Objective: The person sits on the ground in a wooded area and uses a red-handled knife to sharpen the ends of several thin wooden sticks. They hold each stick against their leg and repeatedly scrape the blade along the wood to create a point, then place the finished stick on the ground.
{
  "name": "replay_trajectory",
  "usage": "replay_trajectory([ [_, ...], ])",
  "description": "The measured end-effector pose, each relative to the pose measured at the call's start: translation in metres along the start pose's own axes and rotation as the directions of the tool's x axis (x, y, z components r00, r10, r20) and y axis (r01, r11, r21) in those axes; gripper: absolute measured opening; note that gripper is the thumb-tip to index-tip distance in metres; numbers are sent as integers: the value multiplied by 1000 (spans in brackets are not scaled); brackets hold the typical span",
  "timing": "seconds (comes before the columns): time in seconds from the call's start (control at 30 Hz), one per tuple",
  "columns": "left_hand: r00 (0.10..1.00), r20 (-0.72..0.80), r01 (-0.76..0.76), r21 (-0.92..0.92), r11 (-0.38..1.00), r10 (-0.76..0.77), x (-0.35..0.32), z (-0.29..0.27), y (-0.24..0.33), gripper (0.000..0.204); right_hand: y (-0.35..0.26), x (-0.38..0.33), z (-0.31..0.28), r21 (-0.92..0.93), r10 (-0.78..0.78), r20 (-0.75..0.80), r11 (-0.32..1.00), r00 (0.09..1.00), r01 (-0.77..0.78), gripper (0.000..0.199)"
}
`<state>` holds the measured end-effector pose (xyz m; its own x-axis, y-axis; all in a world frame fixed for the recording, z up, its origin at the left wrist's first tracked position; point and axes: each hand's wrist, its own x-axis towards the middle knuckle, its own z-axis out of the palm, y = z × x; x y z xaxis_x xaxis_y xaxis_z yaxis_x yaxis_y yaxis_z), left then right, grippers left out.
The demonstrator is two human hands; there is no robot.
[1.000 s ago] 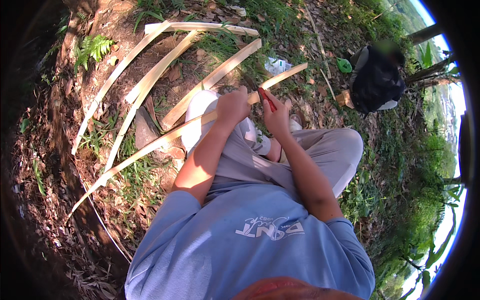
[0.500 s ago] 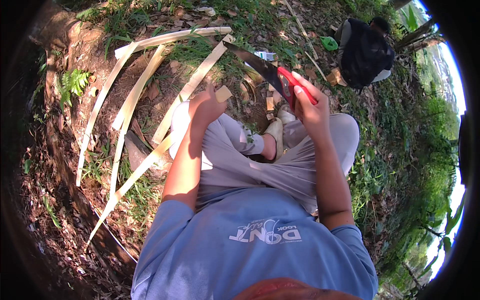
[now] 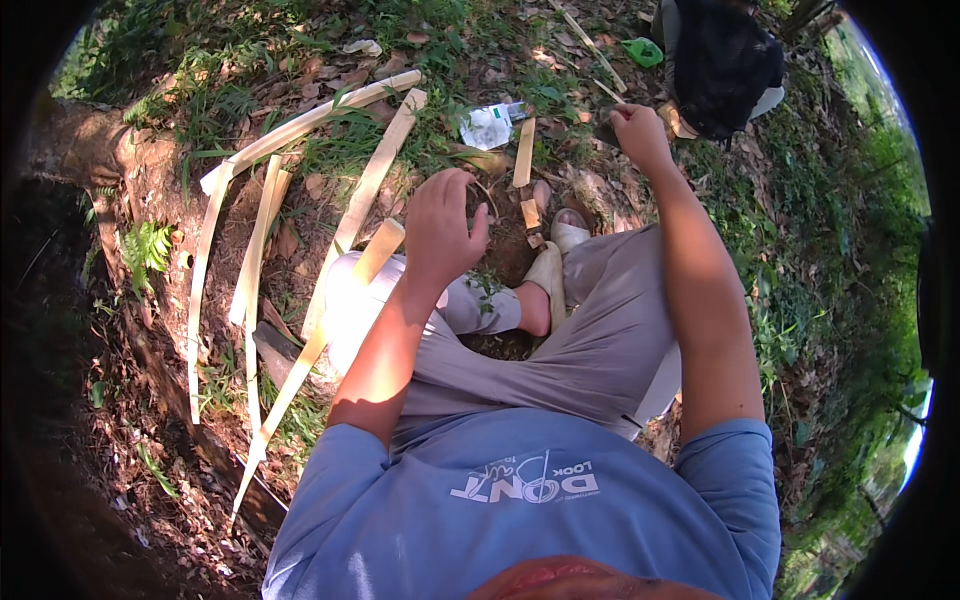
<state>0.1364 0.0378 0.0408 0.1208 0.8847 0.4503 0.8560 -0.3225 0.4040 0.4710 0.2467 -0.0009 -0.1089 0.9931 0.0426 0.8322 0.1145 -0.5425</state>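
Observation:
My left hand [image 3: 442, 232] is raised over my left knee, fingers loosely curved and thumb apart, with nothing visible in it. Just beside it, a long pale wooden strip [image 3: 372, 255] rests across my left thigh, its far end near my wrist. My right hand [image 3: 642, 135] reaches out ahead to the right, low by the dark bag, its fingers bent together. What those fingers hold, if anything, is hidden; a dark patch shows at their left. The red handle of the handsaw is out of sight.
More wooden strips [image 3: 378, 165] lie on the ground at the left. Ahead are a clear plastic packet [image 3: 488, 127], a short wood piece [image 3: 525, 153] and small offcuts [image 3: 530, 213]. A black bag [image 3: 725, 70] and green plastic [image 3: 643, 52] lie far right. A tree root [image 3: 150, 150] borders the left.
My right hand has moved away to the far right, and the red-handled saw no longer shows. My left hand has let go of the wooden strip and shifted slightly right.

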Motion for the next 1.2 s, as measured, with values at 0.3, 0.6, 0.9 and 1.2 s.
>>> replay_trajectory([
  [0.3, 840, 451, 239, 190, 952, -301, 48, 233, -51, 53, -8, 18, 10, 130, 137, 66, 981, 988, -145, 33],
  [0.6, 406, 604, 726, 241, 644, -685, 60, 358, -78, 103, 3, 15, -6, 189, 205, 98, 957, 974, -220, 35],
  [0.9, 480, 707, 546, 223, 807, -520, 38, 401, -109, 44, 1, 21, -6, 186, 179, 67, 964, 982, -188, 37],
  [1.2, 47, 999, 964, -43, -262, 11, 4, 259, -37, 26, 18, 46, 22, 427, 128, 109, 890, 986, -163, 32],
])
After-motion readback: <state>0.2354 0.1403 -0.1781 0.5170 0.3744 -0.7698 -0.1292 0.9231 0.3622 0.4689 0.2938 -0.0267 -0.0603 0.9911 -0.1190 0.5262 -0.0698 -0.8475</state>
